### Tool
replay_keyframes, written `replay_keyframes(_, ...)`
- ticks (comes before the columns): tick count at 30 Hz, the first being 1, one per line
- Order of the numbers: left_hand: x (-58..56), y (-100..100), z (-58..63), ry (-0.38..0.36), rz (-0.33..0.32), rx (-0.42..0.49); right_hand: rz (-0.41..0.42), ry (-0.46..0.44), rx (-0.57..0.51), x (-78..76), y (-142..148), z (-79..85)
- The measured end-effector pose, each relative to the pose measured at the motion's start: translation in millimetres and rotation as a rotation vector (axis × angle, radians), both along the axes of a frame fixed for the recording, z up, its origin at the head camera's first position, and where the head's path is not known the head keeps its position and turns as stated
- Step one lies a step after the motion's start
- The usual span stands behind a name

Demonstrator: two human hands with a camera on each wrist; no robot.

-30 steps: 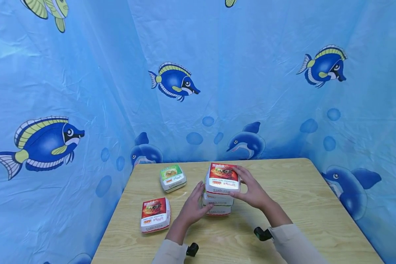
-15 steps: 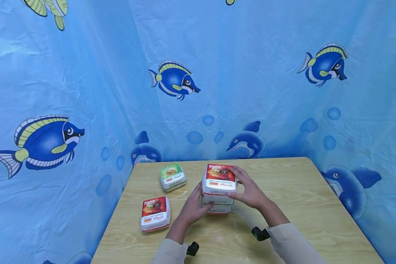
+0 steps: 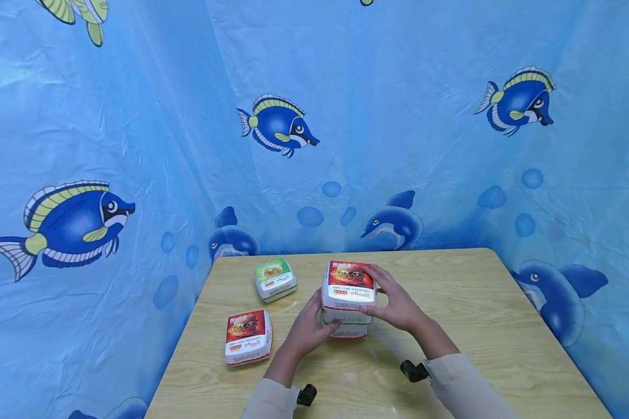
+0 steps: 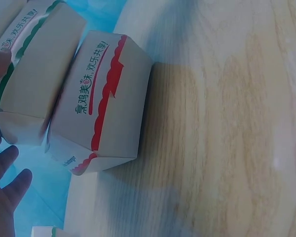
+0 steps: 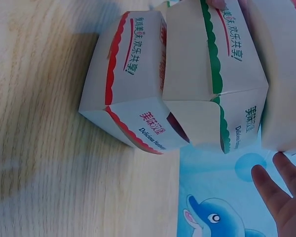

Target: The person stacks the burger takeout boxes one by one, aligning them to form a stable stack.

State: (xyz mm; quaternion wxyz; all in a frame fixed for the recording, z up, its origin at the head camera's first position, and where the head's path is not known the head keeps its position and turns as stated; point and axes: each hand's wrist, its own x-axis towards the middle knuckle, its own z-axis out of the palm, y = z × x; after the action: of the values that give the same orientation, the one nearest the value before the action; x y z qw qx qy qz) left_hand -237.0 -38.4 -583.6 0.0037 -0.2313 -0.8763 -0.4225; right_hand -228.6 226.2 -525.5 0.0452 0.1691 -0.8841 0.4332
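Observation:
Three burger boxes stand stacked near the middle of the table. My right hand (image 3: 398,302) holds the top red-lidded burger box (image 3: 349,289), thumb on its front and fingers at its right side. My left hand (image 3: 307,329) steadies the middle burger box (image 5: 190,64), which has green trim, with its thumb on the front and fingers by the left side. At the bottom, the red-trimmed burger box (image 4: 96,94) sits on the tabletop. The top box covers the middle box's lid in the head view.
To the left lie a second red-lidded burger box (image 3: 248,337) and, farther back, a green-lidded one (image 3: 275,280). The wooden table (image 3: 466,308) ends at a blue sea-print curtain (image 3: 346,116) behind and at both sides.
The top red-lidded burger box has moved left and down, and now lines up over the middle one. My right hand has shifted slightly left with it; my left hand has hardly moved.

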Motion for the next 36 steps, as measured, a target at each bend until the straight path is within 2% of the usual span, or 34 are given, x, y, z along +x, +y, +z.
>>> replay_keyframes(19, -0.2, -0.4, -1.6, 0.025, -0.002, -0.006, 0.101, -0.029, 0.042, -6.1, 4.0, 6.8)
replay_keyframes(25, 0.7, 0.0, -0.5, 0.027, -0.009, 0.007, 0.105, -0.041, 0.068, -7.6, 4.9, 9.4)
replay_keyframes(36, -1.0, 1.1, -0.8, 0.033, -0.003, -0.009, 0.105, -0.033, 0.043, -8.0, 6.2, 8.8)
